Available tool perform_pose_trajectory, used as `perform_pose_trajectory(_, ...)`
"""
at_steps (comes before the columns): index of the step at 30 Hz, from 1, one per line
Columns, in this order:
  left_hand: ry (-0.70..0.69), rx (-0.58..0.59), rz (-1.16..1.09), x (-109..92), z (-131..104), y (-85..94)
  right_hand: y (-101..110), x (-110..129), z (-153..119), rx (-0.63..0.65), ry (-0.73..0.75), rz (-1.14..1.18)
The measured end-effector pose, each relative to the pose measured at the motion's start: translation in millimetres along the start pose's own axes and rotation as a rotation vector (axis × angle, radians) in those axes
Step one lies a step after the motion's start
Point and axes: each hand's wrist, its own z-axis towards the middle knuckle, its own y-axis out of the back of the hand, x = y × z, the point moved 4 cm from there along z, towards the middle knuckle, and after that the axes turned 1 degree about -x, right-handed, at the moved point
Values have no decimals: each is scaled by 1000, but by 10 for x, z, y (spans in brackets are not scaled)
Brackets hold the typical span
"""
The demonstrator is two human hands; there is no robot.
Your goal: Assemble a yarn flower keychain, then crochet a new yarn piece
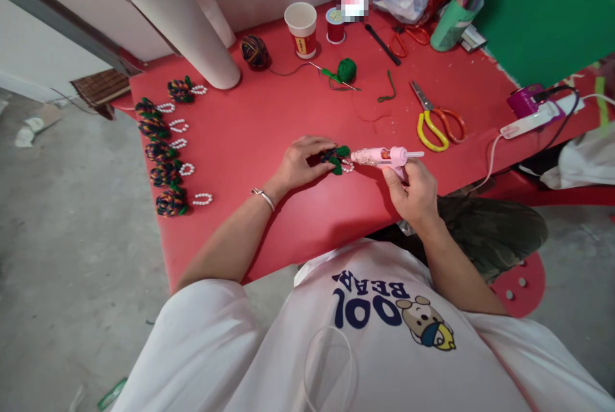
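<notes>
My left hand [306, 162] is closed on a small dark multicoloured yarn flower [329, 156] with green yarn leaves [337, 166], held low over the red table [269, 220]. A loop of white beads [348, 166] hangs from the flower's right side. My right hand [414, 191] grips a pink hot glue gun [384, 157] by its handle, a clear glue stick poking out of the back. The gun's nozzle points left and is right by the green leaves; whether it touches them I cannot tell.
Several finished yarn flowers with bead loops [166, 174] line the left edge. Behind stand a large white flask [177, 15], a paper cup [302, 31], a thread spool [335, 26] and yarn balls [346, 70]. Scissors [435, 120] and a power strip [531, 122] lie to the right.
</notes>
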Motion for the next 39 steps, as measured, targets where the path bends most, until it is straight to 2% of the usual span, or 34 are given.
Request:
perform_pose_trajectory(7,12,-78,168,-81,-9,8,23,-48,-25,-16,-36,19)
perform_pose_trajectory(14,0,-36,253,-255,44,-192,4,-99,-60,-44,-76,34)
perform_pose_trajectory(22,-20,-41,327,-279,133,-358,94,-173,-117,-124,-96,29)
perform_pose_trajectory(27,13,-65,327,-305,138,-375,216,-287,-154,-176,-166,17)
perform_pose_trajectory(31,-28,-72,355,-334,130,-382,243,-327,-186,-188,-162,7)
perform_pose_trajectory(39,-48,-126,368,-311,97,-321,224,-257,-170,-127,-156,34)
